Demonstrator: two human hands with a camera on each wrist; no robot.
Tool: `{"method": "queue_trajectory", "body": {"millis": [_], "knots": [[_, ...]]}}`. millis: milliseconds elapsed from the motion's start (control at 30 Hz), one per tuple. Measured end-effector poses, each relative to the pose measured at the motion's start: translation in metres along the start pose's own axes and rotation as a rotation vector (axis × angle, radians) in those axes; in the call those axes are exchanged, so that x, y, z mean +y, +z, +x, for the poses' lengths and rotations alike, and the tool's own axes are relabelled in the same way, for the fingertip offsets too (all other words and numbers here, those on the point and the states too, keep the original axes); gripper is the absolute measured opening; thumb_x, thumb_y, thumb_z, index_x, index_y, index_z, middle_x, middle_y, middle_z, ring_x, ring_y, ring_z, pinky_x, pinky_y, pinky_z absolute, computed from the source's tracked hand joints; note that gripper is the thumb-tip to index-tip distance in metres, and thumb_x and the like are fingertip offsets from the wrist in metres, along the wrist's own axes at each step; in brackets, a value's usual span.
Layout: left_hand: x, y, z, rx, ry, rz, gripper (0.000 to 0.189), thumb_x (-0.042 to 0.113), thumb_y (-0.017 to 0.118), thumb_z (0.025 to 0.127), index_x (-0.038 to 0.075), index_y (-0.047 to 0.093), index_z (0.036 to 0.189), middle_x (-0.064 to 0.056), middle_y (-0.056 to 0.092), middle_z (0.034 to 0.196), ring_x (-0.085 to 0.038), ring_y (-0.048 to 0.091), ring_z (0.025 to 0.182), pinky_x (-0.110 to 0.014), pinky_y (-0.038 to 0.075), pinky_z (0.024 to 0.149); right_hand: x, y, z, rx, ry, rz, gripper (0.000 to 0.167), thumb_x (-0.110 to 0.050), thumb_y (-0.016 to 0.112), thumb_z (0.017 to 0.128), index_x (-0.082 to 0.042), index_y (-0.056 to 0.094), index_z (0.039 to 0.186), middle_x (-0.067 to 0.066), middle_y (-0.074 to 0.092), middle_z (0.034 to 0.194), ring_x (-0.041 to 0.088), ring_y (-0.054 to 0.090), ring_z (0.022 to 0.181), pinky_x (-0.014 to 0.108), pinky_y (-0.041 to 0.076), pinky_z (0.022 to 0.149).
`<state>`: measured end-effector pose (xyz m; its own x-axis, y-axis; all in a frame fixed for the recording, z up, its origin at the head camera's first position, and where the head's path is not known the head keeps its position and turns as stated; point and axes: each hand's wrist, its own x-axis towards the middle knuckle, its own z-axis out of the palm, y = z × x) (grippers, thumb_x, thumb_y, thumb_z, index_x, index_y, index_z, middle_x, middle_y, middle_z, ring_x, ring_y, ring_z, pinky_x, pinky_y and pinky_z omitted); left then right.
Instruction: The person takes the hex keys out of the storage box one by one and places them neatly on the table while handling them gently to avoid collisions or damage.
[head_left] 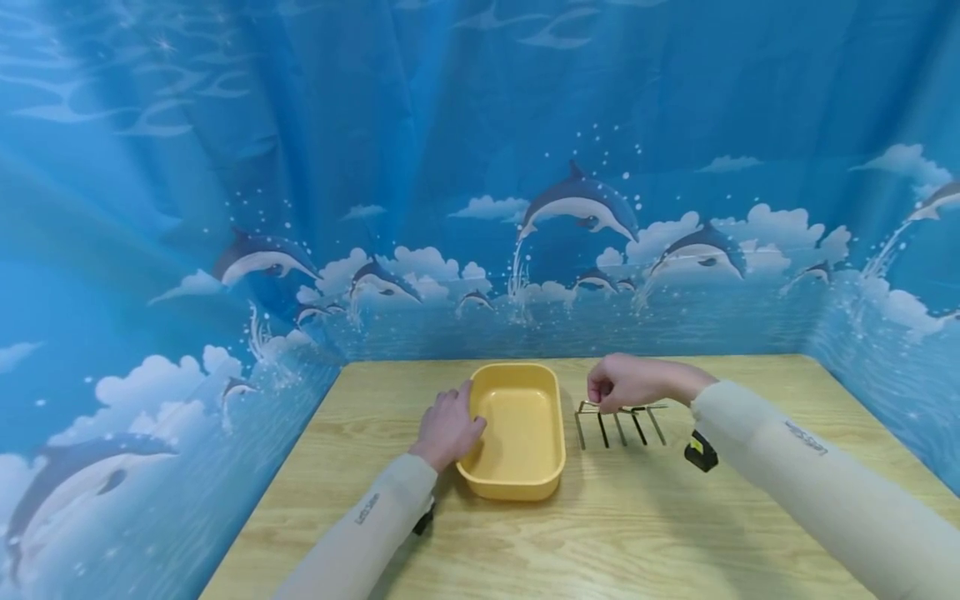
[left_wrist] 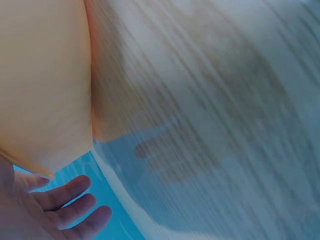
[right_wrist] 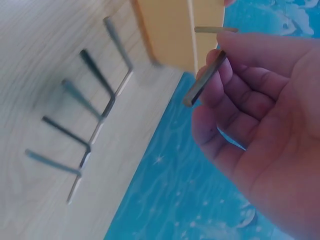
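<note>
My right hand (head_left: 622, 383) pinches an L-shaped hex key (right_wrist: 204, 80) between thumb and fingertips, its two ends sticking out past them. Under that hand several more hex keys (head_left: 620, 429) lie side by side, long arms roughly parallel; the right wrist view shows these hex keys (right_wrist: 95, 100) in a fanned row. A yellow rectangular tub (head_left: 512, 487) stands left of them, its inside bare. My left hand (head_left: 448, 425) holds the tub's left rim, thumb over the edge. In the left wrist view, the other fingers (left_wrist: 75, 212) extend loosely beside the tub wall (left_wrist: 45, 85).
Everything rests on a light wood-grain table (head_left: 637, 533). A blue dolphin-print curtain (head_left: 450, 208) surrounds its back and sides. Each sleeved forearm carries a small black wrist device, such as the right one (head_left: 701, 451).
</note>
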<state>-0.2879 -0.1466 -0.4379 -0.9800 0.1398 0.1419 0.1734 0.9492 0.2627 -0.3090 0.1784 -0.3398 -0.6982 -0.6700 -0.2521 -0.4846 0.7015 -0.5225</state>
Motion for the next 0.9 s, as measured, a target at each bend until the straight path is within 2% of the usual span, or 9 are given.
{"method": "queue_trajectory", "body": {"millis": [233,467,900], "knots": [[-0.001,-0.001,0.000,0.011,-0.001,-0.009,0.068,0.034,0.060,0.094,0.006,0.039,0.152,-0.023,0.059,0.135,-0.037,0.054,0.125,-0.053,0.049,0.101,0.023,0.002,-0.015,0.022,0.038,0.055,0.001,-0.006,0.066,0.092,-0.006,0.066,0.093,0.000,0.056,0.075,0.012,0.046,0.063,0.028,0.044,0.062],[-0.001,0.000,0.001,0.001,-0.010,-0.010,0.069,0.035,0.060,0.094,0.007,0.038,0.153,-0.022,0.057,0.138,-0.037,0.053,0.127,-0.053,0.048,0.103,0.050,0.006,-0.030,0.085,0.052,0.105,0.006,-0.006,0.069,0.091,-0.005,0.064,0.090,0.001,0.055,0.074,0.013,0.045,0.064,0.030,0.043,0.063],[-0.003,0.003,0.002,0.002,-0.005,-0.021,0.069,0.035,0.060,0.094,0.008,0.038,0.153,-0.021,0.058,0.137,-0.037,0.053,0.127,-0.054,0.048,0.102,0.097,0.026,-0.049,0.215,0.166,0.110,0.008,-0.003,0.071,0.088,0.001,0.066,0.093,0.004,0.060,0.075,0.011,0.048,0.056,0.030,0.047,0.057]]}}
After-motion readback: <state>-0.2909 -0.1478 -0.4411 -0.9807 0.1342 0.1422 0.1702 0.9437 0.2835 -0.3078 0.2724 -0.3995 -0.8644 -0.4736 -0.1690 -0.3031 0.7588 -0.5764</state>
